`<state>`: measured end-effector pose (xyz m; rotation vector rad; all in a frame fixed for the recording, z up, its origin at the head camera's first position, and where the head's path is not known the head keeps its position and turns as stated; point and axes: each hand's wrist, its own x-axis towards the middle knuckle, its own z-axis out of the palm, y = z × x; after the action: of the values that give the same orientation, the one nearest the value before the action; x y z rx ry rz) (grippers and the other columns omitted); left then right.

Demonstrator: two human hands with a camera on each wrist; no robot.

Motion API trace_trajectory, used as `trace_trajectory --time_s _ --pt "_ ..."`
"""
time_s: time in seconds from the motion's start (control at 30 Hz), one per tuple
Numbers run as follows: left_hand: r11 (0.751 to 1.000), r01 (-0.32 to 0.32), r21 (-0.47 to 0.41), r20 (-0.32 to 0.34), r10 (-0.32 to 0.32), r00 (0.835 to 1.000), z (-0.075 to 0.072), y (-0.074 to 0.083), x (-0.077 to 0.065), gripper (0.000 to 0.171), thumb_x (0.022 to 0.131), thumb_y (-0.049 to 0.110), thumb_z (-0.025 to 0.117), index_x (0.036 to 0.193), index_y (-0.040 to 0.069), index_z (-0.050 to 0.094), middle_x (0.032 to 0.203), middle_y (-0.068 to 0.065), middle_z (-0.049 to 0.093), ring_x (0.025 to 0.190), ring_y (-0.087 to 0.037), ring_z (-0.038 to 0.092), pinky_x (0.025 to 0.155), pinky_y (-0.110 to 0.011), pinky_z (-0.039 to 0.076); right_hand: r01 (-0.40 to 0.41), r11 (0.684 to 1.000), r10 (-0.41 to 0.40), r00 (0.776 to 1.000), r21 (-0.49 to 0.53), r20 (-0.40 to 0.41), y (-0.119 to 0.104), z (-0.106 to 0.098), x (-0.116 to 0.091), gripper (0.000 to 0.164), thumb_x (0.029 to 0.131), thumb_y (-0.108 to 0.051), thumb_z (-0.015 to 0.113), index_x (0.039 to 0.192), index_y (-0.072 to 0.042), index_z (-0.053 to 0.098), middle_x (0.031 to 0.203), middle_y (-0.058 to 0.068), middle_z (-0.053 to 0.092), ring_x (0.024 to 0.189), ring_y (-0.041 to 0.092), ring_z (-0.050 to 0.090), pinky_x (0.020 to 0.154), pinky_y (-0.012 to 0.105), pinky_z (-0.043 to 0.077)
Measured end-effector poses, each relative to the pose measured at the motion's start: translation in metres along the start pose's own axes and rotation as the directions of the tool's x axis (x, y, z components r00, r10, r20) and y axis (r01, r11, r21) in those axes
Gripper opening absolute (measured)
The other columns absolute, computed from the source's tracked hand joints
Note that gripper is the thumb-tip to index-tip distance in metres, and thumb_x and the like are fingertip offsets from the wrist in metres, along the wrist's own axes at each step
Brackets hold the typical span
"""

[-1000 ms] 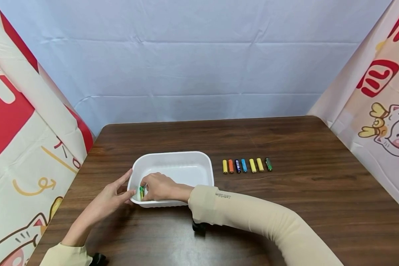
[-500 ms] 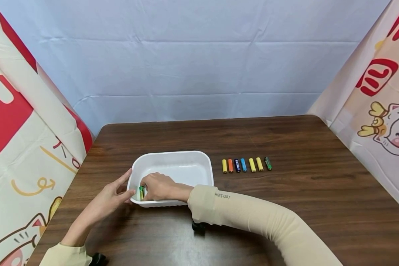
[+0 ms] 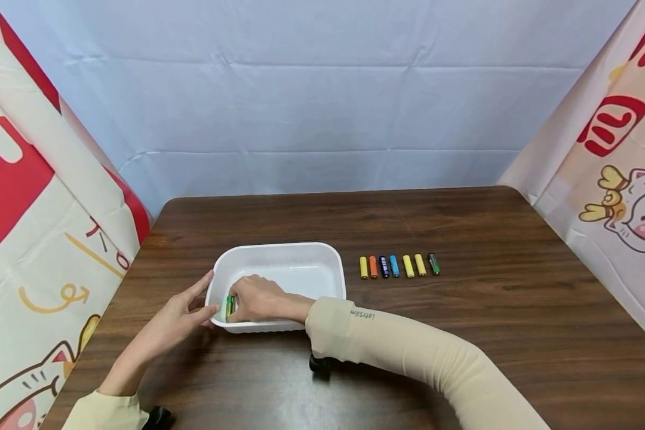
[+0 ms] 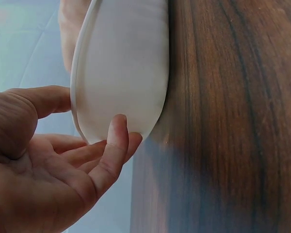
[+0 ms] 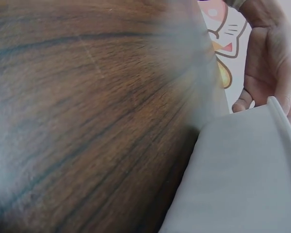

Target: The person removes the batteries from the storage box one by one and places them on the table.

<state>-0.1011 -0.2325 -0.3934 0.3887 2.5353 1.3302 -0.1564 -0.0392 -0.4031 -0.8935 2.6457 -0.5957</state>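
Observation:
A white plastic tray [image 3: 287,249] stands on the wooden table. My left hand [image 3: 178,319] holds its left end. In the left wrist view, the thumb of the left hand [image 4: 53,165] meets the rim, and several fingers bend against the outer wall of the tray [image 4: 121,68]. Reaching over the near wall, my right hand [image 3: 258,300] has its fingers down inside the tray's left end. Its thumb and fingertips pinch a green and yellow battery [image 3: 230,306] there, partly covered by the hand. The right wrist view shows the tray's outer side [image 5: 233,179], not the right fingers.
Right of the tray lies a row of several batteries: a yellow one [image 3: 363,268], an orange one [image 3: 373,267], dark blue [image 3: 384,267], light blue [image 3: 394,266], more yellow ones and a dark green one [image 3: 433,264]. A pale cloth [image 3: 322,119] hangs behind the table.
The right fingertips and the green and yellow battery have shifted slightly upward in the head view. The left hand keeps its place on the tray, and the row of batteries is unchanged.

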Motion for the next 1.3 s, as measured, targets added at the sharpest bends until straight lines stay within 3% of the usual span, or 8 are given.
trace_trajectory --time_s 0.2,0.37,0.5,0.7,0.97,1.17,1.3 --pt "1.0 0.002 0.017 0.003 -0.002 1.0 -0.001 0.001 0.001 0.076 0.103 0.014 0.064 0.162 -0.003 0.02 0.119 -0.025 0.068 0.084 -0.022 0.069 0.075 -0.035 0.057 0.028 0.999 -0.027 0.999 0.044 -0.041 0.001 -0.005 -0.002 0.029 0.082 -0.028 0.083 0.068 -0.02 0.06 0.058 -0.012 0.048 0.056 0.004 0.044 0.05 0.023 0.037" --pt "0.999 0.008 0.035 0.005 -0.009 1.0 -0.001 0.002 0.001 0.076 0.103 0.016 0.065 0.162 -0.003 0.02 0.121 -0.025 0.067 0.088 -0.021 0.068 0.076 -0.034 0.056 0.051 0.995 -0.044 0.996 0.083 -0.079 0.002 -0.009 -0.004 0.017 0.08 -0.028 0.083 0.079 -0.02 0.068 0.07 -0.013 0.057 0.065 0.003 0.05 0.056 0.019 0.041" --pt "0.999 0.016 0.03 0.005 -0.016 1.0 0.0 0.001 0.001 0.076 0.103 0.015 0.065 0.162 -0.003 0.02 0.119 -0.024 0.068 0.086 -0.021 0.068 0.075 -0.033 0.056 0.063 0.991 -0.052 0.994 0.117 -0.094 0.005 -0.013 -0.005 0.018 0.081 -0.026 0.083 0.091 -0.015 0.073 0.077 -0.011 0.06 0.068 0.003 0.052 0.06 0.017 0.042" --pt "0.999 0.031 0.01 0.009 -0.032 0.999 0.001 0.0 0.001 0.076 0.103 0.013 0.064 0.162 -0.003 0.019 0.122 -0.027 0.066 0.085 -0.022 0.069 0.075 -0.035 0.056 0.127 0.982 -0.108 0.985 0.139 -0.135 0.01 -0.028 -0.013 0.018 0.081 -0.024 0.081 0.09 -0.012 0.07 0.077 -0.009 0.057 0.068 0.003 0.047 0.062 0.016 0.039" --pt "1.0 0.023 -0.005 0.006 -0.023 1.0 0.001 0.001 0.002 0.077 0.103 0.013 0.065 0.162 -0.003 0.019 0.122 -0.027 0.066 0.084 -0.023 0.069 0.075 -0.034 0.057 0.238 0.948 -0.181 0.949 0.212 -0.258 0.027 -0.055 -0.039 0.023 0.079 -0.021 0.083 0.093 -0.009 0.07 0.083 0.003 0.063 0.069 0.004 0.052 0.066 0.018 0.041" --pt "1.0 0.019 0.005 -0.007 -0.019 1.0 0.001 0.001 0.001 0.077 0.102 0.012 0.066 0.162 -0.004 0.02 0.122 -0.028 0.066 0.083 -0.022 0.069 0.074 -0.033 0.056 0.226 0.924 -0.135 0.947 0.307 -0.291 0.052 -0.081 -0.07 0.04 0.082 -0.02 0.081 0.116 -0.003 0.068 0.099 0.01 0.064 0.082 0.012 0.061 0.075 0.024 0.048" --pt "1.0 0.021 0.011 -0.005 -0.021 1.0 0.0 0.001 0.001 0.077 0.103 0.013 0.065 0.162 -0.004 0.019 0.125 -0.03 0.065 0.084 -0.022 0.07 0.074 -0.033 0.056 0.219 0.921 -0.111 0.94 0.322 -0.322 0.071 -0.099 -0.091 0.045 0.083 -0.017 0.081 0.122 -0.001 0.066 0.101 0.01 0.064 0.084 0.014 0.062 0.078 0.027 0.051"
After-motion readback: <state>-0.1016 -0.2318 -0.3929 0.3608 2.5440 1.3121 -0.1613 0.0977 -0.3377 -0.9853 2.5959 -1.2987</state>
